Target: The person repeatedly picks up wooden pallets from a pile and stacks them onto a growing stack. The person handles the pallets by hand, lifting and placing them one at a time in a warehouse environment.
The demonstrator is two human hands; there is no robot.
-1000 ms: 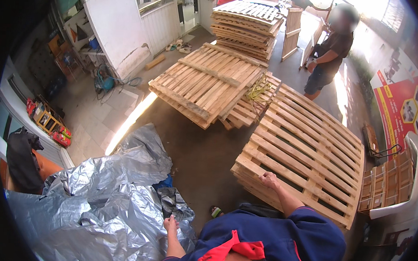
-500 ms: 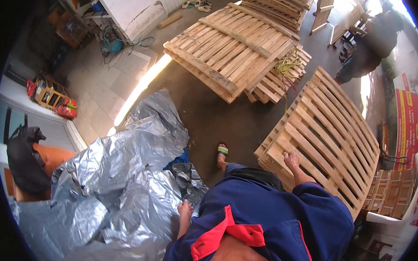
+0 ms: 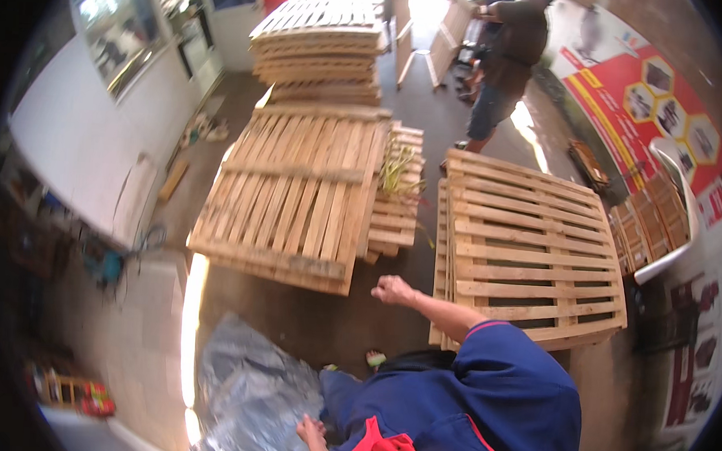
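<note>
My right hand [image 3: 393, 291] is held out over the dark floor, its fingers curled and nothing seen in them. It is between two wooden pallet piles. To its left lies a pile with a slatted pallet [image 3: 289, 193] on top. On its right another slatted pallet [image 3: 535, 251] lies on a pile, apart from the hand. Low in the view, my left hand [image 3: 310, 429] hangs near my body with its fingers curled. It is beside a crumpled silver tarp [image 3: 258, 396], and no held thing shows; whether it touches the tarp I cannot tell.
A tall pallet stack [image 3: 317, 52] stands at the back. Yellow-green strapping [image 3: 397, 166] lies on a lower pallet behind the left pile. A person in dark clothes [image 3: 508, 62] stands at the far right. A white chair [image 3: 678, 218] is beside the right pile.
The view has swung up and to the right. My right hand has left the right pallet and moved left over the floor. My left hand stays low by the tarp.
</note>
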